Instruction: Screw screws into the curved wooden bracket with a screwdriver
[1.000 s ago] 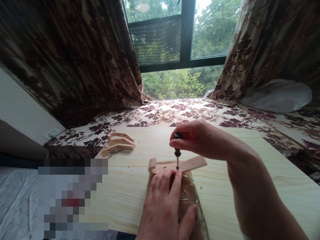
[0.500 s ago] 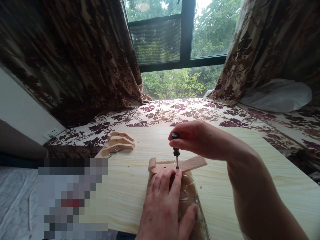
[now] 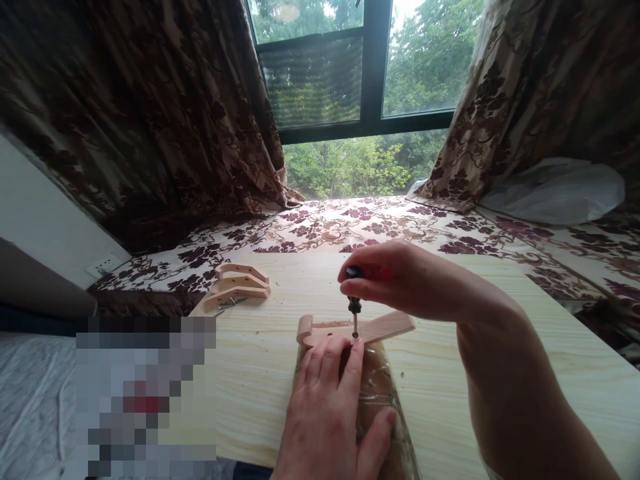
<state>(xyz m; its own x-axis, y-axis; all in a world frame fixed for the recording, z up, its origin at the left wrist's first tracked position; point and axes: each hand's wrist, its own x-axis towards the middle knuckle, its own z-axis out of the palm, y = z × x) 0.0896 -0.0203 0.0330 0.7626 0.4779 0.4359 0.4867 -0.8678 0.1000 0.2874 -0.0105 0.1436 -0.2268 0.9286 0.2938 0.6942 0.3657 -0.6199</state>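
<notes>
Since the prev. frame only a slight shift was seen: the screwdriver (image 3: 355, 306) was brought a bit more upright, its handle moved a touch toward 3 o'c; all else looked approx. unchanged. Clock was read from the wooden piece (image 3: 371, 332), 12 being toward the window (image 3: 373, 67). That piece was laid crosswise on the far end of a film-wrapped brown slab (image 3: 376, 381) on the table (image 3: 445, 380). The screwdriver tip was set at a dark spot near mid-length; screw or hole couldn't be told. At 1 o'c the handle was pinched btwn thumb and index of the R hand (image 3: 405, 280); its other fingers were mostly hidden. At 7 the piece was pressed by the L hand (image 3: 325, 407), index and middle split in a V, thumb splayed over the slab. A 2nd dark spot (image 3: 329, 335) was seen at 9. Progress, as judged: work at the tip was under way, prob. unfinished; depth couldn't be read. At 10, similar wooden parts (image 3: 243, 285) were grouped, dark spots along them, poss. already worked on. Thin metal bits (image 3: 231, 304) were left just beside, prob. unused.
</notes>
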